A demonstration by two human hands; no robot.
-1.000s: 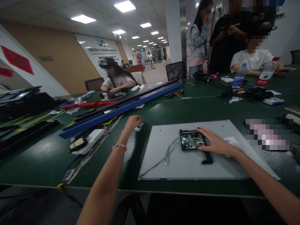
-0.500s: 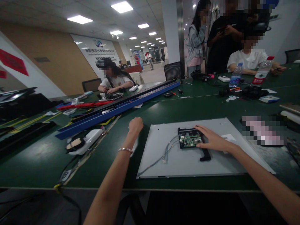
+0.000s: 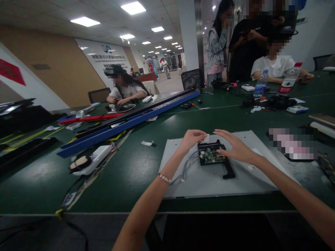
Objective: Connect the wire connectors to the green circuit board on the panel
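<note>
My left hand (image 3: 193,140) pinches a small white piece that looks like paper or tape (image 3: 206,138), just above the back edge of a black plastic frame. My right hand (image 3: 237,149) is beside it with fingers spread, thumb close to the green circuit board (image 3: 209,157); whether it touches is hard to tell. The board sits in the black frame (image 3: 229,171), which lies on a flat grey-white metal panel (image 3: 204,184). Grey cables (image 3: 186,164) run from the board to the left, partly behind my left forearm.
A white scrap (image 3: 147,143) lies left of the panel. Farther left are a white device with a black strap (image 3: 98,158) and a long blue bar (image 3: 128,123). Two bottles (image 3: 261,83) stand at the back right. Other people sit and stand across the green table (image 3: 117,188).
My left hand has moved right from the bare table to above the panel, a white piece now visible in its fingers. A white scrap shows where it was. My right hand has lifted slightly.
</note>
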